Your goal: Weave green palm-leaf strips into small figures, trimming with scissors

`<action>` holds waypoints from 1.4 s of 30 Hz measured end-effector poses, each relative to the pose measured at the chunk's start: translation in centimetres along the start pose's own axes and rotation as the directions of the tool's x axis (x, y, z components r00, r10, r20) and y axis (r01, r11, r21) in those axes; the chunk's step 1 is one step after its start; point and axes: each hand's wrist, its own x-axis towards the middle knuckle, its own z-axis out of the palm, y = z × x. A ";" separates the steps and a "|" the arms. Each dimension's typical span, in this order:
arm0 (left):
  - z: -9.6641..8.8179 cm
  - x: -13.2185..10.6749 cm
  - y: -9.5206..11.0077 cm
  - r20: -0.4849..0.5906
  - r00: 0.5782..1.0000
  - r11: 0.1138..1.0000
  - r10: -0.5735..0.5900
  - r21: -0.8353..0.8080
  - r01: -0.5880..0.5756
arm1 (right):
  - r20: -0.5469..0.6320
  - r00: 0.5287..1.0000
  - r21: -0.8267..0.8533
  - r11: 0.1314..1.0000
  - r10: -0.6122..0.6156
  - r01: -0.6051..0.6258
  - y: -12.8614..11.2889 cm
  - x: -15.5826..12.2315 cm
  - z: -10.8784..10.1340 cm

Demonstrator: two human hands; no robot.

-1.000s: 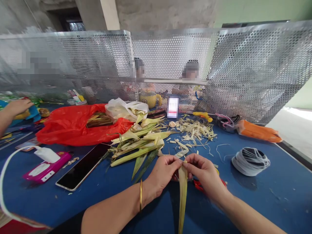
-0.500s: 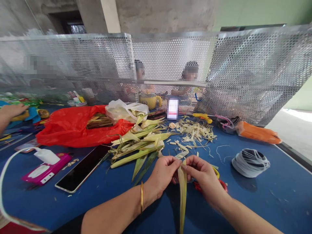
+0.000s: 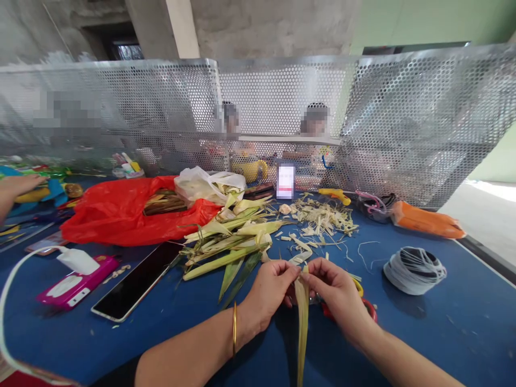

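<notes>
A long, pale green corn husk strip hangs down between my hands over the blue table. My left hand, with a gold bangle at the wrist, pinches its upper end between thumb and fingers. From the other side, my right hand is closed on the same end, thumb against fingertips. Partly hidden behind the right hand lie scissors with red and yellow handles. Left of my hands, a pile of corn husks is spread out, and husk scraps are heaped just beyond.
A thread spool stands at right, near an orange packet. At left are a black phone, a magenta power strip and a red plastic bag. Another person's hand is at far left. A perforated metal screen runs behind.
Both my hands keep their pinch on the husk strip in nearly the same place. The view has shifted very slightly. The other person's hand at far left has moved a little.
</notes>
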 end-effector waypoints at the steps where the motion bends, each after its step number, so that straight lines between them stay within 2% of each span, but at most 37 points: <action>1: 0.0 -0.1 0.0 0.014 1.000 1.000 -0.009 -0.021 0.009 | -0.013 1.000 0.000 1.000 0.004 -0.004 0.0 0.0 0.0; 5: 0.0 -0.2 -0.1 0.067 0.997 0.996 -0.049 -0.076 0.054 | -0.040 0.999 0.003 0.999 0.032 -0.032 0.2 0.1 -0.1; 9: 0.1 0.0 -0.4 0.034 0.998 0.994 -0.047 -0.100 0.050 | 0.007 0.999 -0.008 0.999 0.047 -0.047 0.6 0.1 -0.3; 16: 0.2 0.0 -0.5 0.015 0.997 0.988 -0.075 -0.136 0.076 | -0.026 0.998 -0.050 0.997 -0.060 0.059 0.2 0.0 0.0; 18: 0.2 0.0 -0.4 0.006 0.997 0.989 -0.072 -0.127 0.072 | -0.024 0.999 -0.034 0.998 -0.045 0.044 0.0 0.0 0.1; 24: 0.0 0.0 0.0 -0.079 0.996 0.998 -0.028 -0.061 0.023 | 0.094 0.994 0.024 0.998 0.062 -0.065 0.1 -0.1 0.1; 30: -0.1 0.0 -0.1 0.008 1.000 0.999 -0.015 -0.038 0.015 | 0.037 0.996 0.035 0.996 0.083 -0.084 0.5 0.0 -0.3; 37: 0.2 0.0 -0.1 -0.024 1.000 0.999 -0.018 -0.049 0.017 | -0.018 0.999 0.041 0.999 -0.028 0.028 0.3 -0.1 -0.1; 42: 0.1 0.0 -0.2 -0.065 0.998 0.999 -0.017 -0.042 0.014 | 0.015 1.000 0.063 0.998 -0.010 0.009 0.1 -0.2 0.2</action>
